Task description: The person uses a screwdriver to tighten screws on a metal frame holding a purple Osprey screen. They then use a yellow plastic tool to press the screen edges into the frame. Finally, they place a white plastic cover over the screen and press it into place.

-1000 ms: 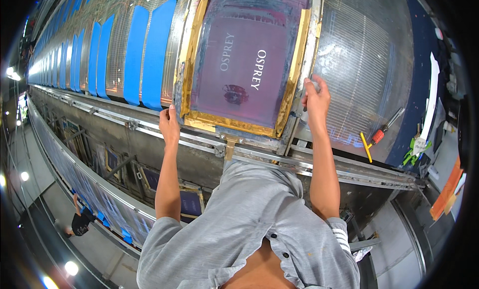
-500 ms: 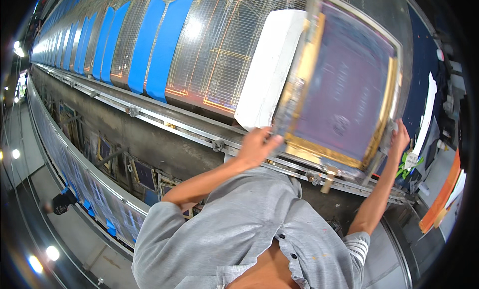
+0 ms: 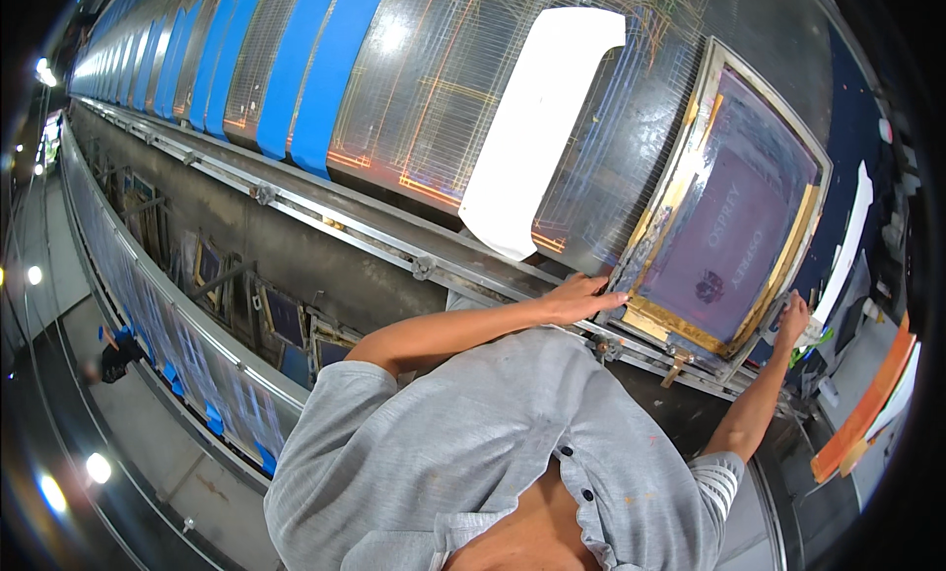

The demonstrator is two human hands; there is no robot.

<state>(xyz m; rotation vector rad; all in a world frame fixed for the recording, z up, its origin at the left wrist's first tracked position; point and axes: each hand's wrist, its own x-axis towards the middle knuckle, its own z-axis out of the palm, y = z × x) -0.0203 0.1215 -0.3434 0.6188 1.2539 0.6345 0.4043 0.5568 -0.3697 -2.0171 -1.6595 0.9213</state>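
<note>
A screen printing frame (image 3: 680, 167) with a purple mesh lies tilted across the right part of the long table. My left hand (image 3: 581, 299) grips its near left corner, the fingers partly hidden at the edge. On the other side, my right hand (image 3: 791, 321) is closed at the frame's near right edge; its fingertips are partly covered. To the left of the frame, a white cut fabric piece (image 3: 537, 128) lies flat on the table, apart from the frame.
Several blue cut pieces (image 3: 330, 78) lie along the table (image 3: 424, 128) to the left. A metal rail with clamps (image 3: 424, 268) runs along its near edge. Other frames (image 3: 284, 317) are stored beneath. A white strip (image 3: 849, 241) and orange sheets (image 3: 867, 403) are at the right.
The frame has moved right, off the white piece, which now shows fully. My left hand has travelled right with it; my right hand has shifted slightly lower.
</note>
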